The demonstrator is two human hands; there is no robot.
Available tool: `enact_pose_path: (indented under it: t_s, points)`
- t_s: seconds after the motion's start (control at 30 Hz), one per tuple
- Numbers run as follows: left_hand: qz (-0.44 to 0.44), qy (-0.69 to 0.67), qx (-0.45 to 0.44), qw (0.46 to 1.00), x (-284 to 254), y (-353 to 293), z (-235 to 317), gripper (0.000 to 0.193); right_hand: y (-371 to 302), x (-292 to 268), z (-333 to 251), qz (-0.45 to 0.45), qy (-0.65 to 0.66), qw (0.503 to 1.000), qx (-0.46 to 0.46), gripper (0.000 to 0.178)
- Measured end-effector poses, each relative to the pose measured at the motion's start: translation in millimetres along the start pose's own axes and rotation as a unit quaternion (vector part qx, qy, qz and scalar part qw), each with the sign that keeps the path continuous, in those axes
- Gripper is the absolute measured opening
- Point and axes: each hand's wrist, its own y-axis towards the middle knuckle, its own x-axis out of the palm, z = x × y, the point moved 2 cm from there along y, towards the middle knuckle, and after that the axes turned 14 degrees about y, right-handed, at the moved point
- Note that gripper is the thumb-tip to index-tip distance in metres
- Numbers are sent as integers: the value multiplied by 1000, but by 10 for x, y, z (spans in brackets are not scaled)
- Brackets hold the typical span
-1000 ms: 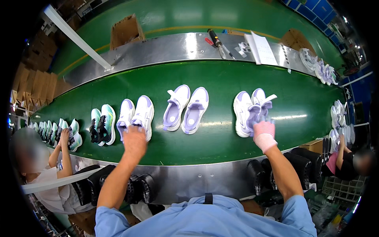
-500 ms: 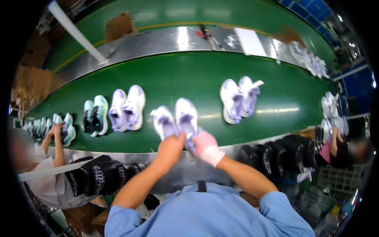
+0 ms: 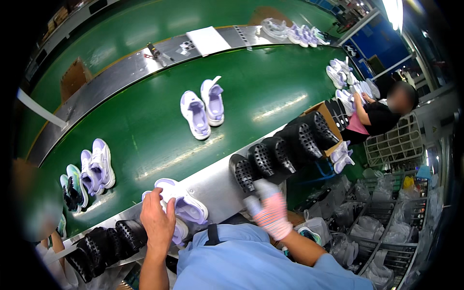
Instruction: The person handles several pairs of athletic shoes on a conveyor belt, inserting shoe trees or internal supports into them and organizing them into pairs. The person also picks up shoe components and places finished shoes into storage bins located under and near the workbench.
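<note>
My left hand (image 3: pixel 157 220) grips a pair of white and lilac shoes (image 3: pixel 186 205) that lies on the metal edge (image 3: pixel 220 186) of the green conveyor belt (image 3: pixel 145 130), close to my body. To the right of the pair, my right hand (image 3: pixel 270 212), in a pink and white glove, is held out with its fingers apart. Its fingertips are just below a row of black perforated shoe moulds (image 3: pixel 244 171), and it holds nothing I can make out.
Another lilac pair (image 3: pixel 203 108) lies mid-belt, and more pairs (image 3: pixel 96 164) lie at the left. More black moulds (image 3: pixel 106 239) sit at lower left. One person (image 3: pixel 382 116) works at the right, another (image 3: pixel 34 208) at the left. Wire racks with bags (image 3: pixel 386 227) stand at the right.
The lilac pair has come from the middle of the belt to its near metal edge. My right hand has let go of it and moved right toward the black moulds. The view has swung right.
</note>
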Motion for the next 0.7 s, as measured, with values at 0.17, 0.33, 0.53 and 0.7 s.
enact_pose_path:
  t_s: [0.17, 0.33, 0.53, 0.7]
  points:
    - [-174, -190, 110, 960, 499, 205, 803, 26, -48, -680, 1169, 264, -167, 949, 28, 59]
    - [-221, -209, 240, 922, 769, 49, 1500, 20, 101, -684, 1443, 243, -196, 950, 7, 52]
    - [-71, -252, 234, 936, 486, 237, 1717, 72, -56, -955, 638, 204, -114, 966, -109, 44]
    - [-345, -559, 79, 750, 499, 209, 1406, 85, -314, -824, -130, -60, 80, 993, -59, 47]
